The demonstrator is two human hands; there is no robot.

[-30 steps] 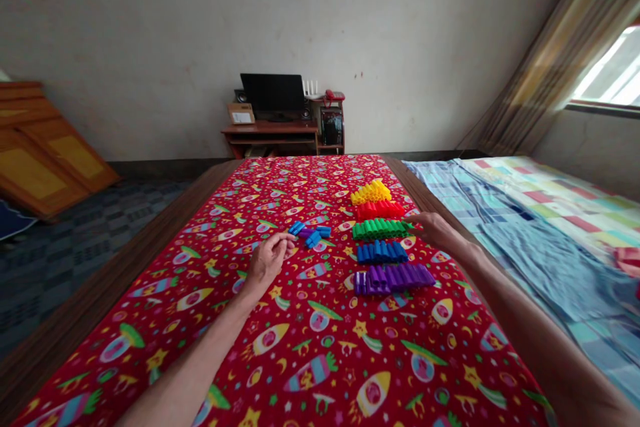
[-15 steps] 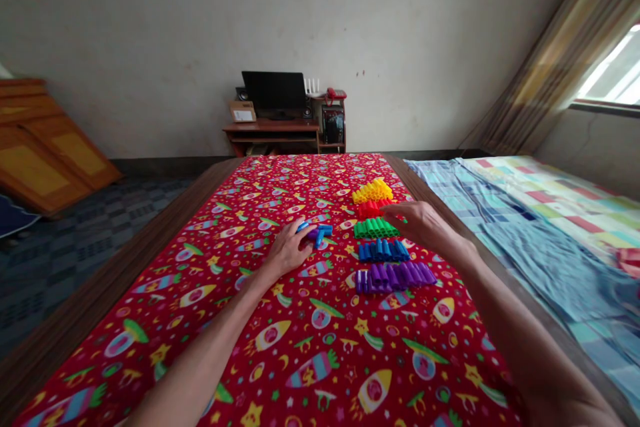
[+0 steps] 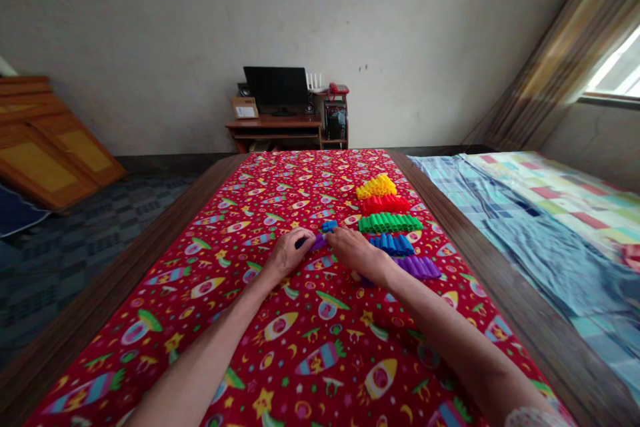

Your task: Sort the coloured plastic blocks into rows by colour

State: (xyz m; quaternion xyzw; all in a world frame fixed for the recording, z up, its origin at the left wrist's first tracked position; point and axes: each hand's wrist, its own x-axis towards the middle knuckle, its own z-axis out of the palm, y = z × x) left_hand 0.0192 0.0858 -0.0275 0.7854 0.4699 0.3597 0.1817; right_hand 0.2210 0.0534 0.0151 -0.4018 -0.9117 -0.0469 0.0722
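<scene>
A short purple plastic tube (image 3: 318,242) lies between my two hands over the red cloth. The curled fingers of my left hand (image 3: 290,251) are closed on its left end, with a dark blue piece showing by the fingers. My right hand (image 3: 354,248) reaches in from the right, fingertips bent down and pressed together at the tube's other end; what they pinch is hidden. Just beyond the fingertips are blue tubes (image 3: 329,225). To the right lie rows of yellow (image 3: 377,187), red (image 3: 387,203), green (image 3: 391,222), blue (image 3: 395,245) and purple tubes (image 3: 423,267), the last partly behind my right wrist.
A red cloth with rocket prints (image 3: 280,327) covers the table, whose brown edge (image 3: 450,220) shows along the right. Beside it is a bed with a blue checked cover (image 3: 475,207). A desk (image 3: 273,123) with a monitor (image 3: 276,89) stands against the far wall.
My right hand has moved left and down from the red and green rows to meet my left hand. The red and green rows are now uncovered. The view has shifted slightly.
</scene>
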